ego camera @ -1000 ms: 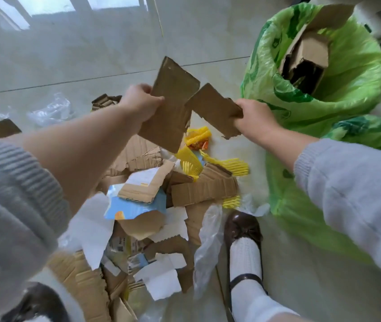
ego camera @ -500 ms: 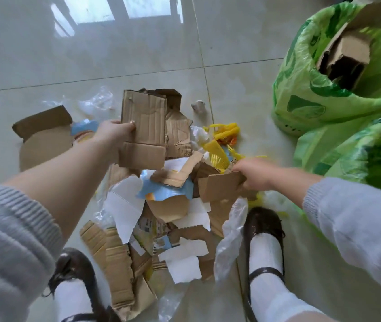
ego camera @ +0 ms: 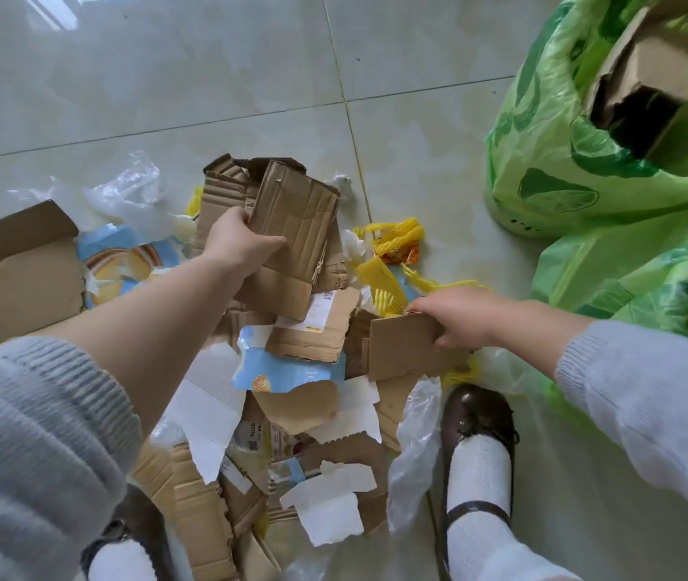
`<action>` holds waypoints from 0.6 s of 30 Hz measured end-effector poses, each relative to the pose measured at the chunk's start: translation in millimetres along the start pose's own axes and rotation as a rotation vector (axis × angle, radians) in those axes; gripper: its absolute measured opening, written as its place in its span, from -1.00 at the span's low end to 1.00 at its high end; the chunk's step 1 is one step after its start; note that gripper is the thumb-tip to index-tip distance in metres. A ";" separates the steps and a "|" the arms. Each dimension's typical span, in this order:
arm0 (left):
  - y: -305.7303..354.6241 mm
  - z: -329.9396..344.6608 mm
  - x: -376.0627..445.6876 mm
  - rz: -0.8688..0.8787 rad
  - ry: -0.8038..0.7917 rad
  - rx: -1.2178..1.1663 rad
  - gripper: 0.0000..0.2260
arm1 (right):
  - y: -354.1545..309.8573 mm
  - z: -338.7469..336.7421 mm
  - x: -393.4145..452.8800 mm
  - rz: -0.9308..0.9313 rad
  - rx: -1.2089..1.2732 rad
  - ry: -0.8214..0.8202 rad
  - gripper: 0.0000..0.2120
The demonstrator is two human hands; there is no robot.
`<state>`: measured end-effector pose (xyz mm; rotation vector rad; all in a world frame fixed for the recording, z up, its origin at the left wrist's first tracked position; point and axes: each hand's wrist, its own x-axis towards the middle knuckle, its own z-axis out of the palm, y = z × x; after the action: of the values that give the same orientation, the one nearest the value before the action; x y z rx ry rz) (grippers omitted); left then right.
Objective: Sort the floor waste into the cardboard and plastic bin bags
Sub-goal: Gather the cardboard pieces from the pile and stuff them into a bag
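The left hand (ego camera: 241, 241) grips a creased piece of corrugated cardboard (ego camera: 296, 220) by its left edge, thumb across the front face and fingers behind it, holding the piece tilted above the far side of the waste pile (ego camera: 292, 371). The right hand (ego camera: 455, 316) has its grip closed on a smaller flat cardboard piece (ego camera: 405, 345), fingers curled over its upper right corner, low over the right edge of the pile and just beside the yellow plastic scraps (ego camera: 384, 278).

The pile lies on the pale tiled floor (ego camera: 166, 77) between the person's two dark shoes. It is mostly torn brown cardboard, mixed with white paper pieces (ego camera: 204, 408), a blue printed carton scrap (ego camera: 287, 371) and a strip of clear plastic film (ego camera: 413, 450) that lies against the right shoe (ego camera: 476, 417). At the left edge sits a larger opened cardboard flap (ego camera: 23, 270), with a blue and orange printed piece (ego camera: 124, 257) next to it. Crumpled clear plastic (ego camera: 128, 195) lies on the floor at the far left of the pile.

To the right stands a green bin bag (ego camera: 564, 169), its mouth open, with a folded cardboard box (ego camera: 644, 77) sticking out of the top. A second green bag (ego camera: 636, 270) lies in front of it, close to the right forearm. Both arms wear grey knitted sleeves (ego camera: 27, 434) pushed up from the wrists
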<state>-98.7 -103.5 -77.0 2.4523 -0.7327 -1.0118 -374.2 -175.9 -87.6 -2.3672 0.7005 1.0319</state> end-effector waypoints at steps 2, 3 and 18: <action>3.2 1.9 4.7 -0.027 -0.025 -0.032 -0.55 | -0.1 -3.2 1.3 0.002 -0.059 0.005 -0.54; 5.1 2.0 5.9 -0.039 -0.039 -0.052 -0.55 | 0.4 -6.2 1.0 -0.004 -0.094 0.024 -0.54; 25.3 -43.7 -11.2 0.021 -0.008 -0.329 -0.42 | -24.4 -93.5 -17.6 0.056 -0.154 -0.103 -0.63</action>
<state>-81.5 -110.3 -28.7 2.1542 -0.5436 -1.0431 -320.2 -207.5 -11.9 -2.4147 0.6752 1.2630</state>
